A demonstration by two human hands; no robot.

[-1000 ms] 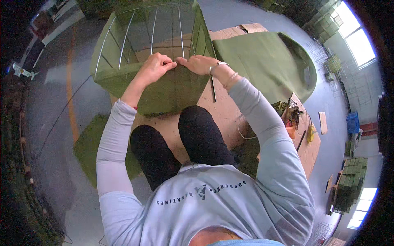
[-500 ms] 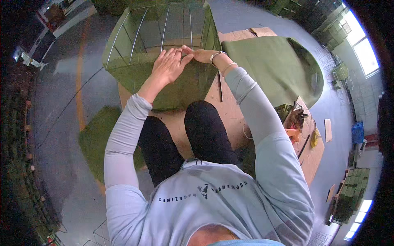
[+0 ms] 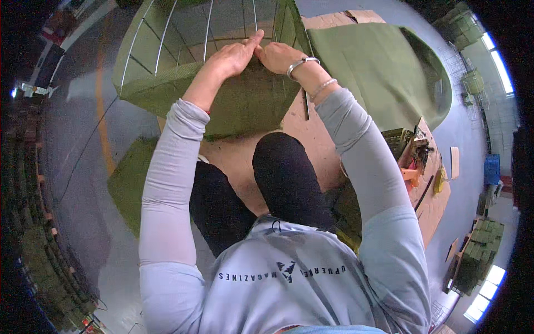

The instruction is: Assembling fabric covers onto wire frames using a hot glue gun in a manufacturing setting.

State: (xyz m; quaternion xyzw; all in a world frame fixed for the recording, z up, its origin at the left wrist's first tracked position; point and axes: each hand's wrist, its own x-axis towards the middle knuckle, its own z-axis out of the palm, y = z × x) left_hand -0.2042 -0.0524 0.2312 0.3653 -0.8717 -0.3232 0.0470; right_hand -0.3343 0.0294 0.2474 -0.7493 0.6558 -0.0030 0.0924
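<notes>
A green box-like piece of sheet material (image 3: 239,106) on a frame of thin metal wires (image 3: 208,28) stands in front of my knees. Both hands meet at the middle of its near upper edge. My left hand (image 3: 231,58) is closed over that edge, its fingers close together and pointing toward a wire. Touching it is my right hand (image 3: 277,57), with curled fingers gripping the same edge; its fingertips are partly hidden. A bracelet and a beaded band circle my right wrist.
A large curved green sheet (image 3: 372,72) lies to the right on cardboard (image 3: 311,133). Tools (image 3: 414,153) and an orange item (image 3: 410,175) lie near my right forearm, beside a thin black strip (image 3: 306,104). Another green sheet (image 3: 133,178) lies on the floor at left.
Both hands have moved farther away, toward the top of the view. My left fingers, spread flatter before, are now drawn together. The box sits higher and more to the left in view.
</notes>
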